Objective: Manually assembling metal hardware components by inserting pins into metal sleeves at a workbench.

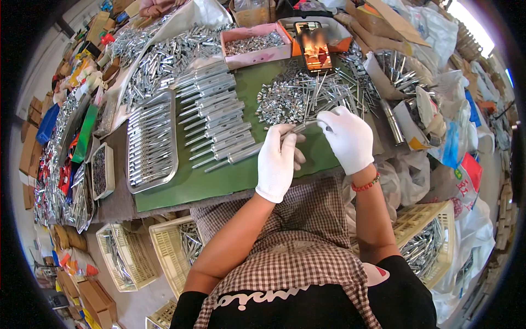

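Observation:
My left hand [275,164], in a white glove, is closed on a shiny metal tube [298,129] above the green work mat [252,178]. To its right, my gloved right hand [350,140] has its fingers pinched together at the tube's far end; what lies between them is mostly hidden. Just beyond both hands lie a heap of small metal fittings [279,101] and loose thin rods [320,90]. Left of my left hand, metal tubes with thin rods sticking out [222,129] lie in stacked rows.
A metal tray [174,142] of slender metal parts sits at the left. Behind stand a pink box [257,57] of small pieces and a propped phone [313,49]. Cream crates [164,247] of metal parts are below the table edge. Another person's hand [153,10] shows at the far left.

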Motion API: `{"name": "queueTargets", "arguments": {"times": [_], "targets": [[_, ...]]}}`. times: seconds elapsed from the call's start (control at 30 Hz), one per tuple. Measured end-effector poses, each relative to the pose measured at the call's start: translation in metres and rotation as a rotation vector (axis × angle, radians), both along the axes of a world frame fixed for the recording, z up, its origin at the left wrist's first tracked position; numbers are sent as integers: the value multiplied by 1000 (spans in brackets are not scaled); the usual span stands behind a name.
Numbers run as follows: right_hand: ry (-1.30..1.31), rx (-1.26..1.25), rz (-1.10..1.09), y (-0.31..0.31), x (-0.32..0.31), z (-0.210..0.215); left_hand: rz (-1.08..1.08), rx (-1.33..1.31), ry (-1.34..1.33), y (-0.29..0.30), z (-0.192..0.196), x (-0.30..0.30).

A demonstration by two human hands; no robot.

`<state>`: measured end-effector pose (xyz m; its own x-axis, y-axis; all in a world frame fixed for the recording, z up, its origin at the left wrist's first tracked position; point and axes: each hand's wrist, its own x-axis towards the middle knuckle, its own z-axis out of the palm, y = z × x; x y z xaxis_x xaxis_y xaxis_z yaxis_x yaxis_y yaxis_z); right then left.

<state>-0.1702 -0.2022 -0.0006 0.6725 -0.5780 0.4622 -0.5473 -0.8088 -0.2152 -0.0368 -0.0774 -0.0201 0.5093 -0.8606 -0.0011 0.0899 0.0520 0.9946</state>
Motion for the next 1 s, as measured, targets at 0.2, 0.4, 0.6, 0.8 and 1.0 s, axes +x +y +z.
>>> {"name": "queueTargets", "arguments": {"times": [0.2,0.4,0.6,0.8,1.0], "targets": [[-248,303,-60,6,2,13,8,42,-43,3,7,-3],[-369,696,109,17,0,1,-7,53,-192,-1,7,-9],[-573,700,64,17,-25,-2,-3,105,-211,3,8,-16],[-881,417,-291,8,-130,23,-70,120,-335,5,3,-17],[-1088,283,-788,-22,-266,0,-58,117,-400,2,6,-23]]}}
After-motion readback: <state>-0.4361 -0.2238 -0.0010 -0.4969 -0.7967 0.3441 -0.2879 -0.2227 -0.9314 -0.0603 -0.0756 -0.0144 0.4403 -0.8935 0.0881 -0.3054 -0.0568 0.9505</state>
